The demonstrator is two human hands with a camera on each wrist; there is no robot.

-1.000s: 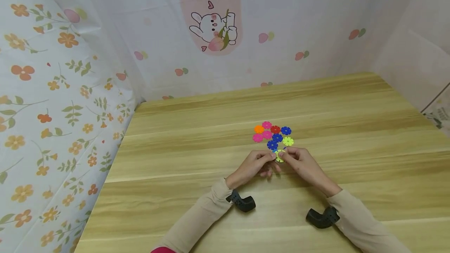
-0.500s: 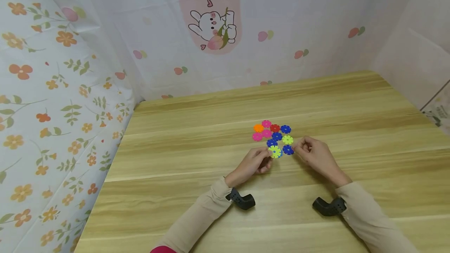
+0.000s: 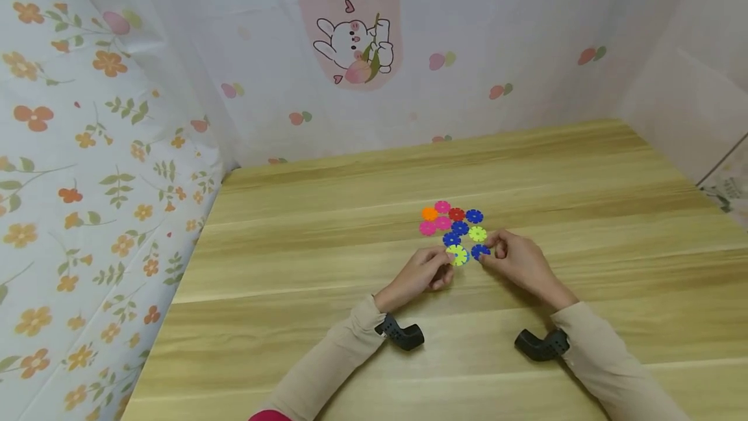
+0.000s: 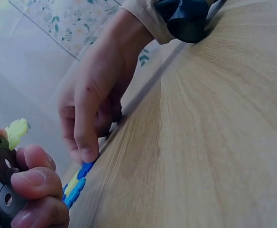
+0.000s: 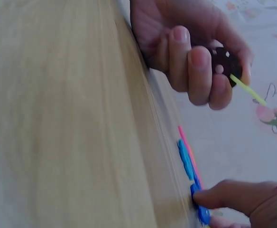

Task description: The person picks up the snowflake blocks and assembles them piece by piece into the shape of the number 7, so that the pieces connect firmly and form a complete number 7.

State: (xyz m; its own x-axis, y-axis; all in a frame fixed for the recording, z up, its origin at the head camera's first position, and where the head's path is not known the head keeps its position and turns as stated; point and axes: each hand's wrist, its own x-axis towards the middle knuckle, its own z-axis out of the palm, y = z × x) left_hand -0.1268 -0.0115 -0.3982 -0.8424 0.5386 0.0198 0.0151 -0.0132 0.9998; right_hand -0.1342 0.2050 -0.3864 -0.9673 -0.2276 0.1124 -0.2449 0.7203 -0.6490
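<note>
My left hand grips a yellow-green notched building disc joined to dark brown notched discs, which the fingers largely cover in the head view. To its right, my right hand pinches a dark blue notched disc at the table surface between thumb and finger. A light blue disc lies flat close by, mostly hidden behind the held yellow-green one in the head view.
Beyond the hands, several loose discs lie clustered on the wooden table: pink, orange, red, dark blue and yellow-green. A printed curtain hangs behind the table.
Both hands were together at the yellow-green disc. The right hand let go, moved off to the right, and now has the dark blue disc. The left hand kept its discs, drawing slightly left.
</note>
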